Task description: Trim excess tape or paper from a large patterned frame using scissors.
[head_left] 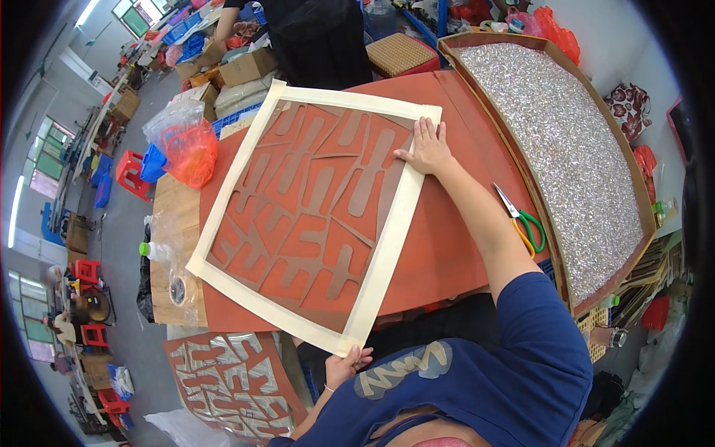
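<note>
Workshop clutter rings us: crates, boxes and red stools across the floor, and before us a table [462, 246] covered in orange-red sheet. On it lies a square stencil sheet [313, 216], cream-bordered, its brown middle cut through with slotted shapes that let the orange show. Our right hand [426, 147] lies flat and spread on the sheet's far right edge, pressing it down rather than gripping anything. Our left hand [344, 365] pinches the near corner of the cream border, fingers curled over the rim; how firmly, we cannot quite tell at this angle. The sheet sits skewed on the table, so we judge the positioning as under way, not finished. A tray of silvery flakes [566, 149] waits untouched along the right side, with green-handled scissors [525, 223] between it and our arm. Down at lower left, another patterned panel [223, 387] already carries silvery fill, seemingly a completed piece.
</note>
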A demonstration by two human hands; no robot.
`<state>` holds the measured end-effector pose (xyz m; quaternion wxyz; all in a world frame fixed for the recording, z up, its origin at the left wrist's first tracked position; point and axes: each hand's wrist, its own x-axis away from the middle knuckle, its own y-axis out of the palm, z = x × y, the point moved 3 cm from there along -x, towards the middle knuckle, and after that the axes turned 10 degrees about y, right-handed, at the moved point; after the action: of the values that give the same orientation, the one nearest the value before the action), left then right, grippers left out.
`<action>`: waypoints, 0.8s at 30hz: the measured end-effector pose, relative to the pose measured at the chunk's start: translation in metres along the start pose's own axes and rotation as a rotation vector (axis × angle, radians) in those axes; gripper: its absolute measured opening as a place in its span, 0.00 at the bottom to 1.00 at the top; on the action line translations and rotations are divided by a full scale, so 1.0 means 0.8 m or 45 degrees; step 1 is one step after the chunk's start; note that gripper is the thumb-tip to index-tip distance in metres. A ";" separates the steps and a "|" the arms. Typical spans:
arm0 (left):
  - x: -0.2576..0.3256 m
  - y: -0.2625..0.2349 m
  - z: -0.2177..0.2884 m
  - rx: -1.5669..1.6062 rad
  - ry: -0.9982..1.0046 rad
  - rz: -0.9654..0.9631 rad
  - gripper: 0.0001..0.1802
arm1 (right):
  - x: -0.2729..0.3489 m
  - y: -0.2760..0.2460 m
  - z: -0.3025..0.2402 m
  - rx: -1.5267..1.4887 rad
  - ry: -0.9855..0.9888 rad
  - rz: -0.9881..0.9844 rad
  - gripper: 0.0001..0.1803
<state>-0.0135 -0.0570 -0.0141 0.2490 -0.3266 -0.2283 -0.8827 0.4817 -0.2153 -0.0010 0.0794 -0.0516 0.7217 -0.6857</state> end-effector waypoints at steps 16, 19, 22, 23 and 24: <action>-0.001 -0.016 0.014 0.222 0.077 0.045 0.19 | -0.106 -0.016 0.048 -0.055 0.062 0.584 0.19; -0.021 -0.043 0.013 0.135 0.061 -0.038 0.19 | -0.118 -0.011 0.066 -0.095 0.157 0.412 0.18; -0.028 -0.054 0.027 0.066 0.137 -0.156 0.19 | -0.118 -0.010 0.084 -0.150 0.156 0.326 0.17; -0.030 -0.053 0.035 0.045 0.231 -0.169 0.19 | -0.115 -0.011 0.092 -0.154 0.132 0.307 0.16; -0.026 -0.041 0.050 0.102 0.244 -0.187 0.18 | -0.107 -0.018 0.105 -0.141 0.148 0.304 0.16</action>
<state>-0.0007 -0.0028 -0.0093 0.2171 -0.2130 -0.2621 -0.9159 0.5805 -0.2825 0.0129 0.1155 0.0701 0.7628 -0.6324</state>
